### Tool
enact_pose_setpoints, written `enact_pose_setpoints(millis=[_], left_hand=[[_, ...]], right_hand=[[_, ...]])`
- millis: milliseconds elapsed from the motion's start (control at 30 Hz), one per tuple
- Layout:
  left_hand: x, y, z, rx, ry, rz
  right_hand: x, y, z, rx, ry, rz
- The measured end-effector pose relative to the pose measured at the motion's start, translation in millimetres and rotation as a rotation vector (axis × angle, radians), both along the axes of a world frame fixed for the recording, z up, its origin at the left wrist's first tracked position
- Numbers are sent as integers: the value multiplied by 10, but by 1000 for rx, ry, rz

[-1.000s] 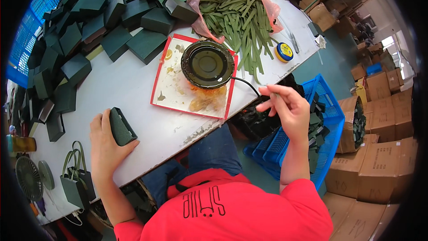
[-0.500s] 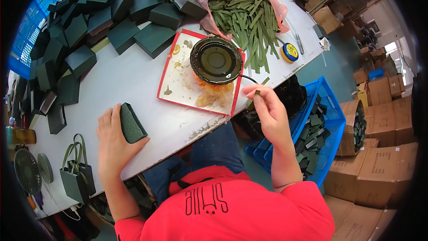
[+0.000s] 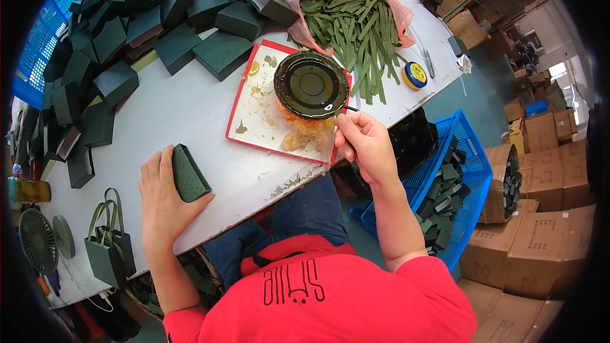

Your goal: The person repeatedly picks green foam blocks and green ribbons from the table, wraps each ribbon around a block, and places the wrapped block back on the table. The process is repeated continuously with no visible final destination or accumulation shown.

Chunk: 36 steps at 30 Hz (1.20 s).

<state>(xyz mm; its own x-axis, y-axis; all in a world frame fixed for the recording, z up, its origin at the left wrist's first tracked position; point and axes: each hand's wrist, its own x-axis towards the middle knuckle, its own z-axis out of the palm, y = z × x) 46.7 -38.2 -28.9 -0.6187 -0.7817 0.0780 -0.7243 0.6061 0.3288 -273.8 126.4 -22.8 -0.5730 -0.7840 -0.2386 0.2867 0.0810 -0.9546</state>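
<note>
Box [image 3: 191,174] sat on the surface [image 3: 152,111], our left hand [image 3: 162,192] curling its grip around it; our right hand [image 3: 366,145] pinched what looked like a green strip [image 3: 337,117] beside the dark dish [image 3: 279,92]. We judged steady holding and a light touch best.

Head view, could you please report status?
Left hand holding dark green box. Right hand pinching green strip, mostly hidden, beside glue pot. Cord close by.
</note>
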Motion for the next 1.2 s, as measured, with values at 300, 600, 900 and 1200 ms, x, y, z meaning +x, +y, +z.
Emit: enact_pose_setpoints(millis=[300, 600, 900, 1200], left_hand=[[5, -2, -15, -10, 15, -7], [0, -2, -19, -24, 15, -7], [-23, 24, 51, 55, 188, -49], [-262, 65, 283, 213, 484, -559]], right_hand=[[-23, -73, -23, 47, -6, -18], [-51, -100, -44, 0, -142, -6], [204, 116, 113, -93, 51, -21], [874, 196, 236, 25, -171, 544]])
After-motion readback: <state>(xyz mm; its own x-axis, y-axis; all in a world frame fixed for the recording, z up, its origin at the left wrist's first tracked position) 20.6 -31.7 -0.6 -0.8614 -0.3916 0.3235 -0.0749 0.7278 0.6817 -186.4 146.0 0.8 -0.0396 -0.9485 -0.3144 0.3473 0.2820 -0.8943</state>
